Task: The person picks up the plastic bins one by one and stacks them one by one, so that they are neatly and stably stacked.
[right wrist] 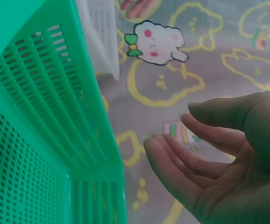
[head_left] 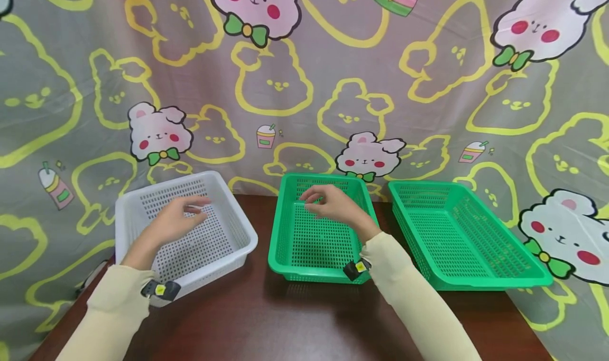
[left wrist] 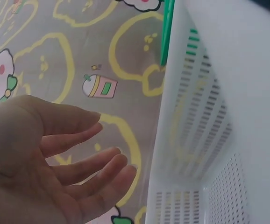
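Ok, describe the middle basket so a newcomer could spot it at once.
Find the brown table before the patterned curtain. The middle basket stands there, between a white basket and another green basket. Only this green one has the right hand overlapping it in the head view.

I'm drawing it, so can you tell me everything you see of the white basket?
The white basket looks like plastic: rectangular, open-topped, with rounded corners, a smooth rim and rows of holes in its walls and floor. It sits upright, angled, on the brown table, left of both green baskets. The left hand hovers over it without touching.
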A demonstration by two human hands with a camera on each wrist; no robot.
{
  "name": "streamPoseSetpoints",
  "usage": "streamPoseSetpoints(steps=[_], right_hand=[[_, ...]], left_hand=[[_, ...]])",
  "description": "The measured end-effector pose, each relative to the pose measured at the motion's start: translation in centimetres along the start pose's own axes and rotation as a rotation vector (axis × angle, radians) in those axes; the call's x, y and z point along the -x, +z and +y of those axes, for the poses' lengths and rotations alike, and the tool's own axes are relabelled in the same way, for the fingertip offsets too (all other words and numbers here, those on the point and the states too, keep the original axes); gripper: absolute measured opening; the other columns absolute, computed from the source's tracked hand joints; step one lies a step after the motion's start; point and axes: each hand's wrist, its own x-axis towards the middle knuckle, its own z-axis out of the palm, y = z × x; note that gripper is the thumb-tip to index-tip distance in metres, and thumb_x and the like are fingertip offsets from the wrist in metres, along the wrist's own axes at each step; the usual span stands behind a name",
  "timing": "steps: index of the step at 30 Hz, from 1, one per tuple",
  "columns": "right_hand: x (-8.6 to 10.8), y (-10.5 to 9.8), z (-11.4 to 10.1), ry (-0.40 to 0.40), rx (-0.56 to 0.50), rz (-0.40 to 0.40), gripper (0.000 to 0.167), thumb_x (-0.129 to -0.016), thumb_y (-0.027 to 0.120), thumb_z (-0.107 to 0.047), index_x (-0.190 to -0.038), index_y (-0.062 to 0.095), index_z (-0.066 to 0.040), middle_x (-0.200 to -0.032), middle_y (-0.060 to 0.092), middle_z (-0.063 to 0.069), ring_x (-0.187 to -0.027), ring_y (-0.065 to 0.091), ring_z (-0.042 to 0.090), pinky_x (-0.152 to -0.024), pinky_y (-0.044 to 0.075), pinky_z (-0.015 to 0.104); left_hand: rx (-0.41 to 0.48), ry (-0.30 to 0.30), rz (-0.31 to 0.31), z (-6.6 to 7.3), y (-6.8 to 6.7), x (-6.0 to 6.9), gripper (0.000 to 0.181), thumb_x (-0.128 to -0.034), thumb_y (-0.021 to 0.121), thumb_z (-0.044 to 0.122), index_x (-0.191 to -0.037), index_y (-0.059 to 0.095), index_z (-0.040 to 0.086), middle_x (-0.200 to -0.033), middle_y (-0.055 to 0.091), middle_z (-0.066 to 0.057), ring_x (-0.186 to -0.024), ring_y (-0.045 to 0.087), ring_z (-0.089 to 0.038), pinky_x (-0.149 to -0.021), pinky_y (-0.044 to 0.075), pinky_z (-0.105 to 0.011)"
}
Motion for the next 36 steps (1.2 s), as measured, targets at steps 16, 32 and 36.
streamPoseSetpoints(steps=[16,32,36], right_hand=[[-4.4,5.5,-2.1,0.047,-0.120,-0.102,0.027,-0.100,0.067,-0.012,-0.127,0.068,-0.007,-0.124,0.069,0.017,-0.097,0.075,0.031,-0.085,0.065,0.040],[-6.1,10.0,-3.0,0.062,-0.168,-0.140,0.031,-0.096,0.071,-0.007,-0.127,0.067,0.000,-0.115,0.072,0.017,-0.100,0.075,0.038,-0.079,0.065,0.037],[-6.3,10.7,-2.9,0.063,-0.160,-0.150,0.031,-0.096,0.072,-0.007,-0.126,0.068,-0.001,-0.115,0.073,0.017,-0.095,0.077,0.032,-0.074,0.065,0.032]], left_hand=[[-0.088,-0.011,0.070,-4.2,-3.4,3.2,0.045,-0.0983,0.066,0.008,-0.138,0.056,-0.010,-0.141,0.054,-0.039,-0.120,0.057,-0.059,-0.092,0.054,-0.068],[-0.135,-0.279,0.097,-9.5,-6.5,6.4,0.054,-0.0997,0.061,0.010,-0.143,0.043,-0.016,-0.143,0.036,-0.049,-0.124,0.037,-0.069,-0.092,0.042,-0.079],[-0.158,-0.289,0.103,-10.6,-6.6,6.8,0.053,-0.0986,0.061,0.009,-0.141,0.045,-0.018,-0.142,0.036,-0.051,-0.123,0.038,-0.071,-0.094,0.040,-0.079]])
